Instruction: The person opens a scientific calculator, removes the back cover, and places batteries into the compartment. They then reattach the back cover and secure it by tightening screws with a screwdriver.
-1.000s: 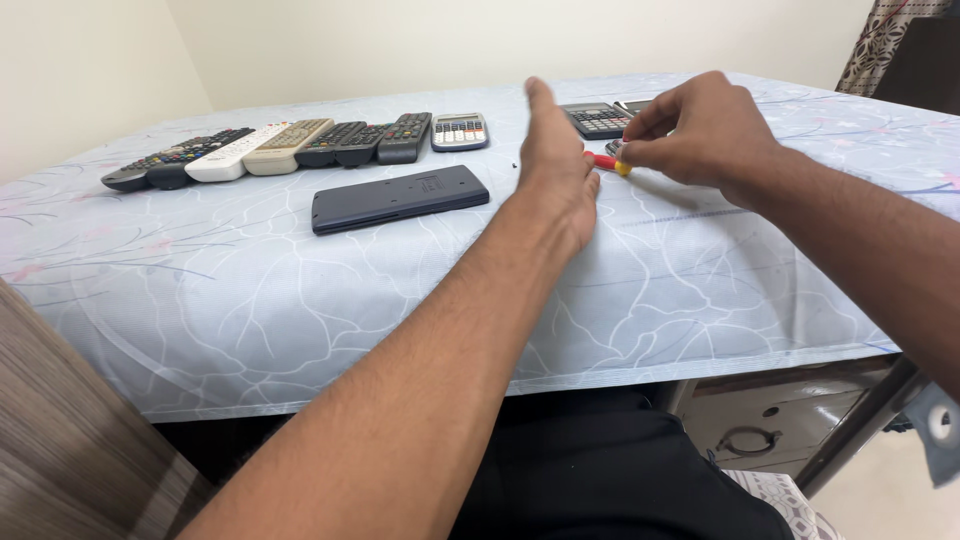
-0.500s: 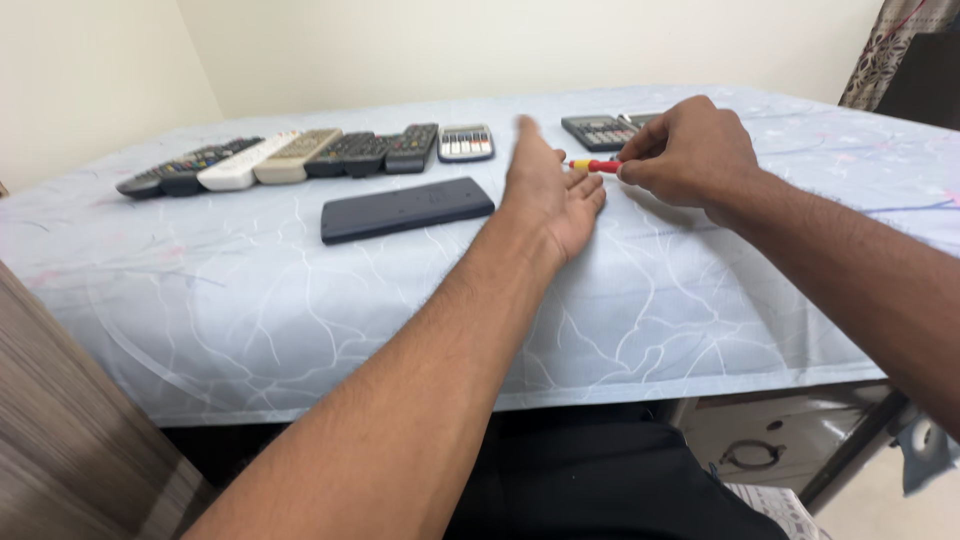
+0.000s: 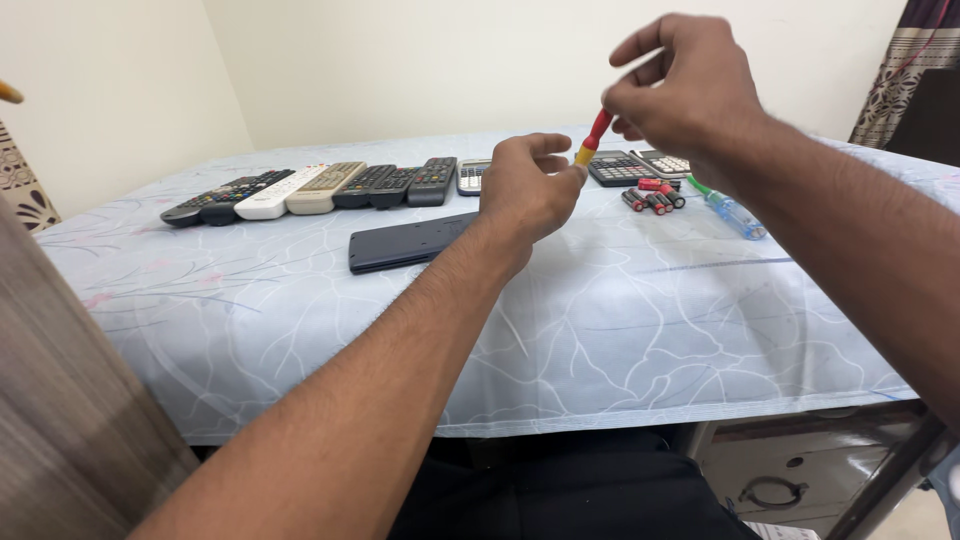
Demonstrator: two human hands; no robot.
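— What have you got between your fingers there?

— A small screwdriver (image 3: 594, 137) with a red and yellow handle. My right hand (image 3: 685, 85) pinches its red upper end between thumb and fingertips, raised above the table (image 3: 600, 330). My left hand (image 3: 527, 186) is curled just below, its thumb and forefinger touching the yellow lower end.

— How does it feel likely to handle?

— Light and stiff, I'd judge; a thin hard-plastic grip, smooth enough to twist loose. I'd take it round the thicker red part, not the tip.

— And beneath your fingers?

— Under my right hand lie a few red and black batteries (image 3: 652, 196), loose, and past them a second screwdriver (image 3: 728, 208) with a clear bluish handle. Two calculators (image 3: 640, 166) sit beyond the batteries. Left of my left hand a dark flat cover (image 3: 405, 244) lies face down, and further left a row of remote controls (image 3: 310, 188).

— Any box or tray?

— None that I can see; everything lies straight on the pale marbled tablecloth.
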